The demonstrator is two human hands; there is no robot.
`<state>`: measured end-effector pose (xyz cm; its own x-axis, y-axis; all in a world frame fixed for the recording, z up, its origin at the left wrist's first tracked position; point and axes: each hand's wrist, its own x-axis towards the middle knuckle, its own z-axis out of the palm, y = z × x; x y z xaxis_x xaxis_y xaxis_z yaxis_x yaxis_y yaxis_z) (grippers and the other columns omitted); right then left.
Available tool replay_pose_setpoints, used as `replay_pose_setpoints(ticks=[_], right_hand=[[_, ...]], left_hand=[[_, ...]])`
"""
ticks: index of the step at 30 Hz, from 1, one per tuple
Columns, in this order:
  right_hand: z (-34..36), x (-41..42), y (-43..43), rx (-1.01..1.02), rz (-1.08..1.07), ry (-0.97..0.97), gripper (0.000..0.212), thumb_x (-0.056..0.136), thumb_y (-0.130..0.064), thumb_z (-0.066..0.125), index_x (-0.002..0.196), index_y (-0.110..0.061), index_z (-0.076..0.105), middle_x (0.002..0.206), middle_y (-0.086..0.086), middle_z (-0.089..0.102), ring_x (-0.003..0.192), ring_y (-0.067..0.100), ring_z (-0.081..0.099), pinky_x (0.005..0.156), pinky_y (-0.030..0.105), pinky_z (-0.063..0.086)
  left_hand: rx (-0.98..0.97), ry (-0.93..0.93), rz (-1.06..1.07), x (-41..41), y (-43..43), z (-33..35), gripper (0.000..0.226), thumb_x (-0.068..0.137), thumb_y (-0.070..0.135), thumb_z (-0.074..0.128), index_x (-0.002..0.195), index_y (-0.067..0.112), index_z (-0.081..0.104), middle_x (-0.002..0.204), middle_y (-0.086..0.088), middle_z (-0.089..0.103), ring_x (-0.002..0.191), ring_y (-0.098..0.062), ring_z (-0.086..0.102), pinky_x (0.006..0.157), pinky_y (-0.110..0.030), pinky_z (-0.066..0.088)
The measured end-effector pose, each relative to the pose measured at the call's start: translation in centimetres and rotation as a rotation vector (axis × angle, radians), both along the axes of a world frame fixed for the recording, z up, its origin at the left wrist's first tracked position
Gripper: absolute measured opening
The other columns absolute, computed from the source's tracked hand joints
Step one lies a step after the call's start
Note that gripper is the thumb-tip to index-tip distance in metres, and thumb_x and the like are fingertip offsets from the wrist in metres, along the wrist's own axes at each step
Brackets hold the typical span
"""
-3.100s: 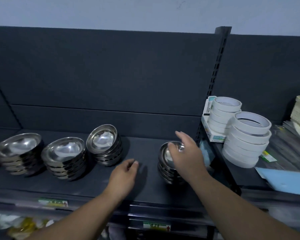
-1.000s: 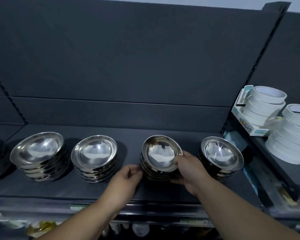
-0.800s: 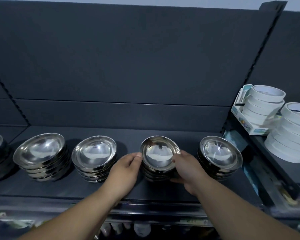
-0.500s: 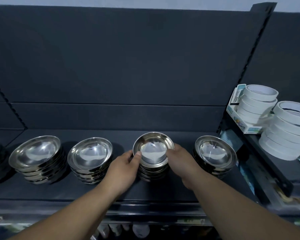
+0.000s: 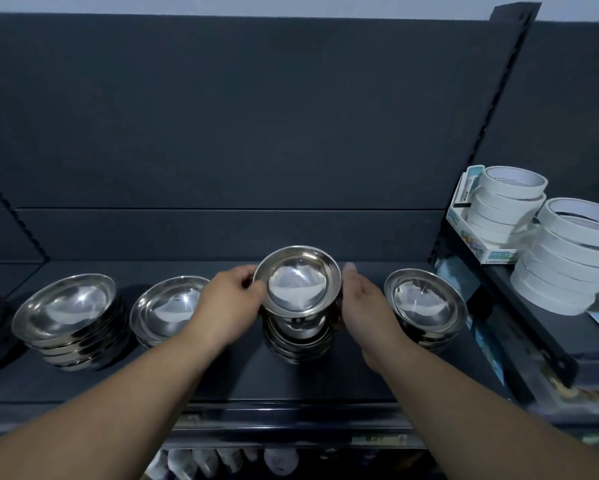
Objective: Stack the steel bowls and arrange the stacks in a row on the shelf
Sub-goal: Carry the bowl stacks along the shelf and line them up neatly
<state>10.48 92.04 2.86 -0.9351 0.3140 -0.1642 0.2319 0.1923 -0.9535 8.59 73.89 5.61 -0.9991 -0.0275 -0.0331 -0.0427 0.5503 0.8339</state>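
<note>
Head view: left hand pinches the top steel bowl at nine o'clock; right hand at three, grip I cannot tell. I'd seat it level on its stack.

The top bowl at the shelf's middle is gleaming as polished, mirror-smooth steel, and the stacks toward its left and right edges are shining alike. The shelf and back panel are showing matt, dark painted metal. The tape rolls beyond the right edge are looking matt, white and papery.
</note>
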Motion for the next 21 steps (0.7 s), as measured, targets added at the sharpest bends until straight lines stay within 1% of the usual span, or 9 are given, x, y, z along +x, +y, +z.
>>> replay_pose_setpoints(ticks=[2,3,4,6,8,13,17,19,21], right_hand=[[-0.5,0.3,0.3,0.077,-0.028,0.018,0.06,0.097,-0.056,0.029,0.12,-0.012,0.062,0.115,0.003,0.067,0.112,0.026,0.062,0.097,0.035,0.046],[-0.7,0.7,0.5,0.194,0.002,0.0,0.051,0.101,-0.048,0.031,0.12,-0.008,0.059,0.11,0.005,0.065,0.112,0.028,0.061,0.09,0.027,0.041],[-1.1,1.0,0.6,0.315,0.056,-0.038,0.041,0.103,-0.041,0.037,0.12,-0.008,0.055,0.109,0.009,0.065,0.111,0.03,0.06,0.081,0.025,0.038],[-1.9,1.4,0.7,0.48,0.166,-0.126,0.037,0.098,-0.037,0.051,0.125,-0.011,0.05,0.112,0.012,0.067,0.108,0.032,0.062,0.077,0.027,0.041],[-2.6,1.4,0.6,0.554,0.197,-0.163,0.037,0.093,-0.035,0.057,0.123,-0.013,0.051,0.111,0.011,0.07,0.106,0.031,0.064,0.081,0.031,0.047],[-2.4,0.8,1.2,0.436,0.096,-0.059,0.028,0.091,-0.024,0.061,0.117,-0.016,0.068,0.112,0.005,0.071,0.104,0.021,0.065,0.081,0.022,0.041],[-2.9,0.6,1.5,0.237,0.057,-0.014,0.025,0.09,-0.02,0.061,0.111,-0.021,0.074,0.104,-0.003,0.075,0.099,0.014,0.068,0.091,0.03,0.052],[-3.3,0.6,1.5,0.157,0.059,-0.016,0.023,0.092,-0.021,0.059,0.108,-0.024,0.075,0.085,-0.009,0.074,0.078,0.008,0.066,0.075,0.028,0.053],[-3.5,0.5,1.4,0.112,0.052,-0.01,0.022,0.095,-0.022,0.056,0.103,-0.029,0.075,0.066,-0.014,0.065,0.059,0.002,0.056,0.061,0.025,0.045]], left_hand=[[-0.023,0.03,0.021,-0.3,-0.1,0.4,0.026,0.084,0.026,0.054,0.101,0.027,0.073,0.079,0.007,0.076,0.081,-0.014,0.071,0.085,-0.036,0.057],[-0.052,0.047,0.031,-0.5,-0.1,0.5,0.025,0.086,0.025,0.053,0.101,0.026,0.074,0.08,0.006,0.075,0.081,-0.013,0.07,0.084,-0.033,0.056],[-0.078,0.059,0.035,-0.6,-0.1,0.7,0.025,0.087,0.024,0.053,0.1,0.027,0.074,0.08,0.007,0.075,0.081,-0.012,0.07,0.082,-0.03,0.054],[-0.12,0.061,0.025,-0.7,0.1,0.8,0.024,0.088,0.026,0.053,0.101,0.029,0.073,0.082,0.008,0.075,0.084,-0.013,0.069,0.081,-0.027,0.052],[-0.162,0.054,0.01,-0.6,0.2,0.6,0.024,0.088,0.028,0.054,0.105,0.029,0.073,0.084,0.008,0.075,0.086,-0.014,0.069,0.082,-0.026,0.051],[-0.212,0.033,-0.01,-0.5,0.1,-0.1,0.028,0.089,0.024,0.053,0.108,0.026,0.073,0.087,0.003,0.075,0.088,-0.019,0.068,0.084,-0.029,0.052],[-0.201,0.019,-0.013,-0.4,-0.1,-0.9,0.027,0.089,0.022,0.053,0.108,0.025,0.073,0.086,0.002,0.075,0.085,-0.019,0.069,0.084,-0.03,0.053],[-0.206,0.014,-0.024,-0.4,0.0,-1.4,0.027,0.09,0.023,0.053,0.107,0.024,0.073,0.085,0.002,0.075,0.084,-0.019,0.069,0.083,-0.029,0.053],[-0.211,0.01,-0.03,-0.3,0.2,-1.8,0.027,0.09,0.025,0.052,0.108,0.023,0.073,0.087,0.001,0.075,0.085,-0.019,0.069,0.083,-0.028,0.052]])
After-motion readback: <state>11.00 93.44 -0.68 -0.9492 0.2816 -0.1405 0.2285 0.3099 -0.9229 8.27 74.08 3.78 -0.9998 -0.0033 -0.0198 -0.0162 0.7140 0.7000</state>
